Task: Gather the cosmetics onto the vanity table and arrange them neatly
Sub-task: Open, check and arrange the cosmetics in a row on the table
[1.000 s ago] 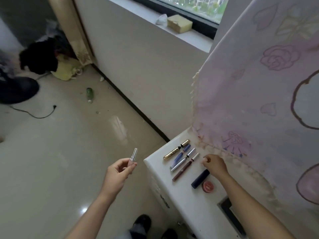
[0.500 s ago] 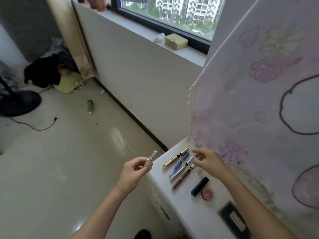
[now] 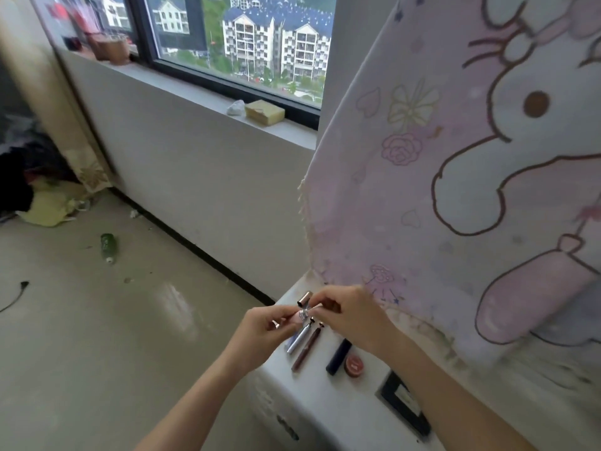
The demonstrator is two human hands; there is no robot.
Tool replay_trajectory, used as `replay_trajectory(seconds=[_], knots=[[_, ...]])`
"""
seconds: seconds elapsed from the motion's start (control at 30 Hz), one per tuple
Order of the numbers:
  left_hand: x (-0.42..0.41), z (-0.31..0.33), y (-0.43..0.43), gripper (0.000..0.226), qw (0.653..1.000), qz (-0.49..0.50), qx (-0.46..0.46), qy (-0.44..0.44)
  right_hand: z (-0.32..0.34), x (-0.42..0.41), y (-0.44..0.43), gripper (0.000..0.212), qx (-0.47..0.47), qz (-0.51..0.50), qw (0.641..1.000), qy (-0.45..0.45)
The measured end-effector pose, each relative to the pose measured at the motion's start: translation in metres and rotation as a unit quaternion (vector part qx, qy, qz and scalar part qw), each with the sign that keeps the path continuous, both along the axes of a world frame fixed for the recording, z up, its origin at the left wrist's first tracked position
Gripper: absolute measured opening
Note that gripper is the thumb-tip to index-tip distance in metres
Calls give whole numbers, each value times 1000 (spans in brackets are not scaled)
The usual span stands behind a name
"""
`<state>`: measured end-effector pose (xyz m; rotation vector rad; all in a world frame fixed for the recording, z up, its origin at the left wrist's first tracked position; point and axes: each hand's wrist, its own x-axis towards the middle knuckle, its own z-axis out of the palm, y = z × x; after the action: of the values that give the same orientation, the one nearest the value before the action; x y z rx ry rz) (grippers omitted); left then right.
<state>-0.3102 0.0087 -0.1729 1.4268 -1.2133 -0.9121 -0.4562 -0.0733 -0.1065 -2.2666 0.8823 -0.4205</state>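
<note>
Both hands meet over the left end of the white vanity table. My left hand pinches a small silver-tipped pink lipstick tube, and my right hand grips the same tube at its silver end. Under the hands lie a silver pen-shaped tube and a brown liner pencil, side by side. Only the cap of a gold tube shows above the fingers. To the right sit a dark blue lipstick and a round red compact.
A pink cartoon-rabbit cloth hangs over the table's back. A black flat case lies at the table's near right. On the floor to the left are a green bottle, a cable and a pile of clothes. A window sill holds a yellow block.
My left hand brought the lipstick tube right, over the table. My right hand rose from the row of cosmetics and closed on the tube's silver end. The camera tilted up.
</note>
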Motion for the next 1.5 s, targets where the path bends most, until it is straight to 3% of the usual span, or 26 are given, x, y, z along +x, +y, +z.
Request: replay_trajectory(seconds=[0.2,0.27,0.37,0.47,0.6,0.87,1.03,1.5], knots=[[-8,-15,-2,22,999,-13,43,-28,-21,-13,4,8,47,-29,998,-11],[-10,-29,-4,34,992,-15,80,-101,-34,-17,-2,4,54,-61,997,5],[-6,-56,1,54,961,-10,146,-233,-61,-28,-17,15,64,-139,987,51],[1,-84,13,51,921,-11,208,-328,-89,-41,-31,7,90,-212,969,91],[11,-113,19,48,869,-37,263,-418,-115,-39,-37,12,104,-220,961,134],[10,-142,17,43,877,-2,229,-423,-137,-11,-44,17,118,-182,958,187],[7,-149,17,43,868,-33,253,-425,-145,-3,-46,21,116,-169,952,226],[10,-154,16,42,866,-41,265,-422,-151,-8,-51,37,137,-147,952,232]])
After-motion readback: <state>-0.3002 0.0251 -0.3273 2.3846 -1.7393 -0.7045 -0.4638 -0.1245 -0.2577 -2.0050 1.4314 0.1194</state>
